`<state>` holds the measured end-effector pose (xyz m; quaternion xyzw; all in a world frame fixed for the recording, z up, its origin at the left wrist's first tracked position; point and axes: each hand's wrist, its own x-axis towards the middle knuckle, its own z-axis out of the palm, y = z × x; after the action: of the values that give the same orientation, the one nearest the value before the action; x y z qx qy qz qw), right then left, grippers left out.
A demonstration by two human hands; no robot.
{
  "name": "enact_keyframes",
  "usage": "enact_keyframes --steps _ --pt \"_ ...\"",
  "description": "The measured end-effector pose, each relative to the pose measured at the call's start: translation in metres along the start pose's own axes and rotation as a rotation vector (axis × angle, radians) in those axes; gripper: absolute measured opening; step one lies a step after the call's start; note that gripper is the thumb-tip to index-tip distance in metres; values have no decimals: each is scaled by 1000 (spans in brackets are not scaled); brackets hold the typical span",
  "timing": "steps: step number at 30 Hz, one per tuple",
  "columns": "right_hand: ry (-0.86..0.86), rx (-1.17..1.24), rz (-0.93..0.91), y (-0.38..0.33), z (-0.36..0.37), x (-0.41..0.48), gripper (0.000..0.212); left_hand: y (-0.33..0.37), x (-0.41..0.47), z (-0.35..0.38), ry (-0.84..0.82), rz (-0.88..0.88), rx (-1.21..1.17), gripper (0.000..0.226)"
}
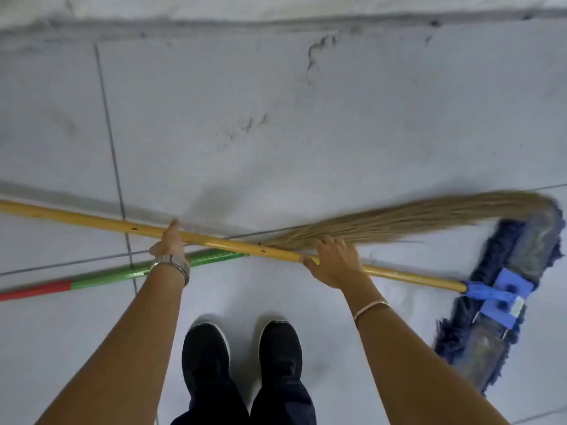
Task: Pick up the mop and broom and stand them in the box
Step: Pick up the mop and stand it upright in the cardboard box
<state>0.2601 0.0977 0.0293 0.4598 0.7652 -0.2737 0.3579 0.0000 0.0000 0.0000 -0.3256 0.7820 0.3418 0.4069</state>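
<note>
Across frame middle: mop handle, yellow, crossing broom. Left hand wrapped round mop handle. Right hand gripping same handle, fingers touching broom bristles. Mop head at lower right on floor. Shoes at bottom centre.

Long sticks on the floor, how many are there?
2: the yellow mop handle under both hands, and the green and red broom handle crossing beneath it.

Single head-worn wide-angle view, aimed steeply down at the tiled floor from standing height. Both forearms enter from the bottom edge; black shoes sit bottom centre, wall base along the top.
</note>
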Motion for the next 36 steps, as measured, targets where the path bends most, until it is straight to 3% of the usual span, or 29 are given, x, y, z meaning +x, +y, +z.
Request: enact_keyframes --steps 3,6,10,13,18,23,27,36 --pt "-62 -27 -1 0 14 19 49 -7 30 4 -201 -108 -213 44" --pt "-124 18 1 2 20 29 50 -12 44 4 -262 -134 -300 22" --pt "-218 210 45 6 16 28 48 -13 34 -1 -265 -157 -429 24" --pt "-238 191 22 5 10 17 47 -15 16 -13 -209 -120 -427 29" --pt "-395 213 52 2 -25 -7 53 -4 -51 -34 -130 89 -423 34" --pt "-409 363 28 -12 -92 -53 47 45 -145 -59 -96 254 -466 25" --pt "-314 407 -73 -46 -174 -105 37 123 -236 -97 -90 442 -496 32" --pt "-68 518 -291 -135 -364 -269 29 285 -476 -224 -221 858 -608 16"
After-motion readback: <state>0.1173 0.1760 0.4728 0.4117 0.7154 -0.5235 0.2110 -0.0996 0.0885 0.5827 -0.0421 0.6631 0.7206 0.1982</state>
